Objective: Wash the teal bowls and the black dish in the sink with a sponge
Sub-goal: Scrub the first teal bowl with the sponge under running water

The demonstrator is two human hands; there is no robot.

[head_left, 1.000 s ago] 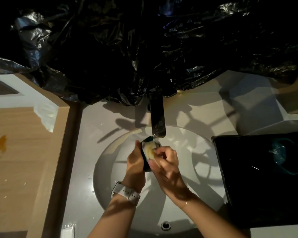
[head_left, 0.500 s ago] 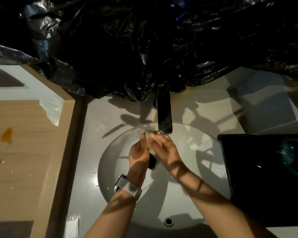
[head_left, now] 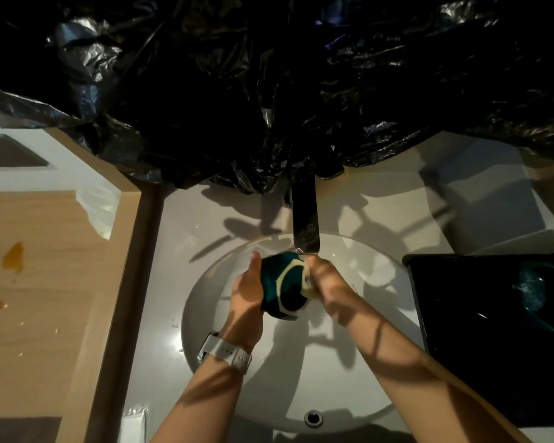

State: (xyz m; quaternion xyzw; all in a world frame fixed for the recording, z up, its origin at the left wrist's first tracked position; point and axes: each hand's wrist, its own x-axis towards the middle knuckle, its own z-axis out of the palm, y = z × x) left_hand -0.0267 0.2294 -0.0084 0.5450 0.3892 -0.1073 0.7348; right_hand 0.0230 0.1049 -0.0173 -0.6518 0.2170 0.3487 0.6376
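Teal bowl (head_left: 285,284) held over the far part of the white sink (head_left: 359,372), just below the tip of the faucet (head_left: 305,219), outer side turned up toward the camera. Left hand (head_left: 247,298) grips its left side, fingers curled round the wall, thumb up along the rim. Right hand (head_left: 328,284) presses against the right edge; a pale strip there is probably the sponge (head_left: 308,279), mostly hidden, so the right-hand hold on it cannot be confirmed. Water flow not discernible. To the right, a black tray or dish (head_left: 461,314) on the counter holds another teal item (head_left: 534,294), too dark to identify. Judgement: scrubbing of one bowl in progress. Next: turn the bowl to reach unscrubbed surface, keeping a firm left-hand hold since wet glaze will be slippery.
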